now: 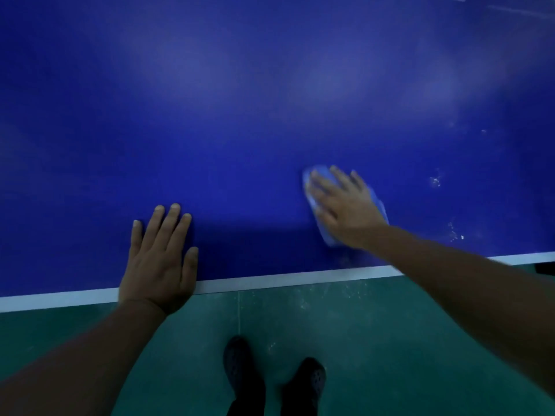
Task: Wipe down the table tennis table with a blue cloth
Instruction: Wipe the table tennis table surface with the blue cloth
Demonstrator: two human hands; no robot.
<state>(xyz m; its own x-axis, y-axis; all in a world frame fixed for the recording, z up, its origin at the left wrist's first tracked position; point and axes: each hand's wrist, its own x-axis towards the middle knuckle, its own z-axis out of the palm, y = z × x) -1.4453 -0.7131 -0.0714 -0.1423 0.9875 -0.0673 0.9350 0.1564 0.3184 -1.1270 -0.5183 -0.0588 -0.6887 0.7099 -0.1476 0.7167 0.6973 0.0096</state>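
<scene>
So the right hand (345, 205) is flat on the blue cloth (319, 202), fingers spread and straight, palm pushing the cloth down onto the counter (240, 115). The cloth sits at about 4 o'clock in the view, close to the near edge, and only bits of it peek out around the fingers and beside the wrist. A spread palm makes sense here: my guess is it puts more of the cloth against the surface and gives even pressure for wiping.

The left hand (159, 259) is at roughly 7 o'clock, also flat, fingers straight and close together, with the heel of the palm lying over the white edge line (300, 279). It holds nothing. Looks like it's just a brace so the person can lean in and reach farther.

Over at 3 o'clock, right of the cloth, there are white specks (435, 181) on the blue top, so I'd say that patch is not yet wiped. The hazy pale patches further up could be glare or smears, can't tell.

Below the edge there's green floor (390, 325) and a pair of dark shoes (270, 376).

No brand, label or writing readable anywhere.
</scene>
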